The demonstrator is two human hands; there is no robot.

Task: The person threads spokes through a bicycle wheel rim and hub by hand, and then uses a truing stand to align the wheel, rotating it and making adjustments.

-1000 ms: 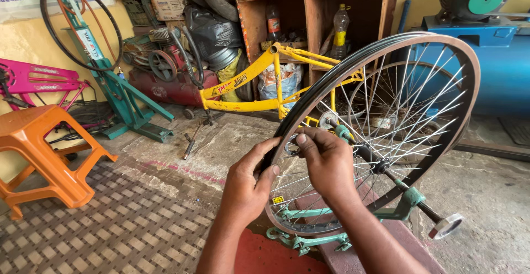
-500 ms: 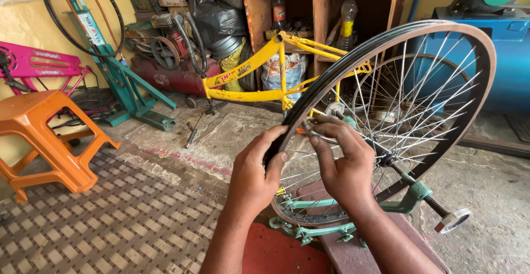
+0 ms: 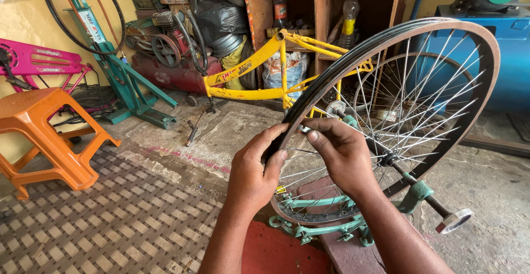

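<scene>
A: Left hand (image 3: 251, 172) status?
B: Wrapped over the black rim of the bicycle wheel (image 3: 386, 119), on its left arc. Fingers curled narrow round the rim, thumb on the near side.

A: Right hand (image 3: 345, 152)?
B: Just beside the left, inside the rim among the spokes. Fingertips (image 3: 313, 137) pinched narrow on a small metal piece at the rim, likely a spoke nipple; too small to confirm.

A: Wheel location?
B: Upright, slightly tilted, held in a green truing stand (image 3: 331, 224). Stand clamped at the far edge of a red bench (image 3: 276, 252), low in frame. Threaded axle with a round knob (image 3: 452, 220) sticking out right of the stand.

A: Surroundings?
B: Yellow bike frame (image 3: 265, 69) behind the wheel, leaning near a wooden shelf (image 3: 326, 9) with two bottles. Orange plastic stool (image 3: 44, 136) at the left, on a chequered floor mat (image 3: 105, 213). Pink frame (image 3: 38, 64) behind the stool. Teal floor stand (image 3: 124, 80) carrying a bare black tyre hoop, far left. Blue tank (image 3: 497, 58) at the right edge, well apart from the hands. Small tool (image 3: 191, 133) lying on the concrete floor in front of the yellow frame.
</scene>
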